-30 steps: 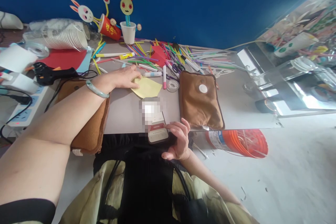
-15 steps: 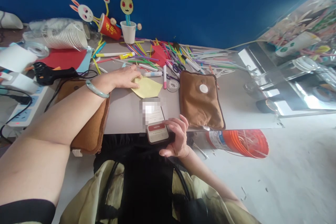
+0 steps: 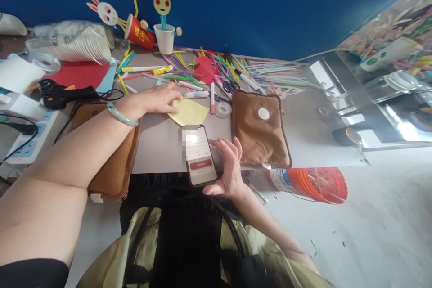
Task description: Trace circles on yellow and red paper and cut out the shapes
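From my remote station, I find the right hand [image 3: 229, 166] raised, fingers loosely spread, gripping nothing. Its index fingertip stands at the right edge of the phone [image 3: 201, 155]; whether skin meets casing, I cannot tell. The thumb hangs by the phone's lower right corner.

The phone lies face up, immediately left of that hand. Its long axis runs away from the body, far end leaning slightly left, and its lower end reaches past the near edge of the table [image 3: 153, 144]. Of the 2 hands, the right is plainly the nearer.

The left hand [image 3: 157, 99] rests farther out, thumb on the left part of the yellow paper [image 3: 191, 113]. I cannot determine whether it pinches the sheet or merely presses it. The paper lies just beyond the phone.

Farther out I record a tape roll [image 3: 223, 115] and a pink-ended marker [image 3: 212, 99] right of the paper, and a brown pouch [image 3: 261, 137] beyond the right hand's fingers.
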`<action>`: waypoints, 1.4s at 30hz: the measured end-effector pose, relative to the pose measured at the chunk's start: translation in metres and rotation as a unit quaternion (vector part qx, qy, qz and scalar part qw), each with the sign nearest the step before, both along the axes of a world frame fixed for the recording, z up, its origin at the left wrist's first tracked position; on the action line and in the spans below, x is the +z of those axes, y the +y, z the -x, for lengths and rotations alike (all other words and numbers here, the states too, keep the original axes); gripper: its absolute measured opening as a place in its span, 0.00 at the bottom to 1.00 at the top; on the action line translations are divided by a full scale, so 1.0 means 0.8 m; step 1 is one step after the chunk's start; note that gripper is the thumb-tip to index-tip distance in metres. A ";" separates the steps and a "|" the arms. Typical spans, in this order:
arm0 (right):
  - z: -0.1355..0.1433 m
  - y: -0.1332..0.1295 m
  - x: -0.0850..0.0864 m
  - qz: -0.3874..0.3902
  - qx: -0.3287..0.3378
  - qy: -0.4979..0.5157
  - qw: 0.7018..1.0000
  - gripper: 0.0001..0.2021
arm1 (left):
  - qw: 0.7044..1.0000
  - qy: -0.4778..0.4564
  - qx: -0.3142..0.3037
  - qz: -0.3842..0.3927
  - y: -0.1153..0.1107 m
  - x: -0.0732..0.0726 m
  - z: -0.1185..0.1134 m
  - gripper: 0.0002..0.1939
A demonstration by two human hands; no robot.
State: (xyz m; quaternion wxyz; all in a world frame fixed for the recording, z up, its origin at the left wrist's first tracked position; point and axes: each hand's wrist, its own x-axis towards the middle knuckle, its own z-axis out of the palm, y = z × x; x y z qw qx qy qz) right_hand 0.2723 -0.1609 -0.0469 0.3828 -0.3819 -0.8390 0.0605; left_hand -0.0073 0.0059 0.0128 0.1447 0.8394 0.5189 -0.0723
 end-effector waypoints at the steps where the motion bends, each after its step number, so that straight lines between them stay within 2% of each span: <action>1: 0.000 0.001 0.001 0.001 0.000 -0.005 1.000 0.56 | 1.000 -0.002 -0.002 -0.001 0.001 -0.001 0.000 0.27; 6: -0.003 0.011 0.005 0.002 0.001 -0.022 1.000 0.58 | 1.000 -0.005 -0.010 0.000 0.003 -0.002 0.001 0.27; 16: -0.003 0.018 -0.006 -0.012 0.003 -0.005 1.000 0.57 | 1.000 -0.011 -0.016 0.006 -0.002 0.004 0.000 0.26; 29: -0.001 0.018 0.001 0.039 0.023 -0.011 0.999 0.53 | 1.000 -0.018 -0.009 0.012 0.001 -0.002 0.003 0.29; 42: -0.001 0.019 0.012 0.101 0.045 -0.046 0.993 0.58 | 1.000 -0.009 -0.012 0.015 -0.004 0.008 -0.003 0.27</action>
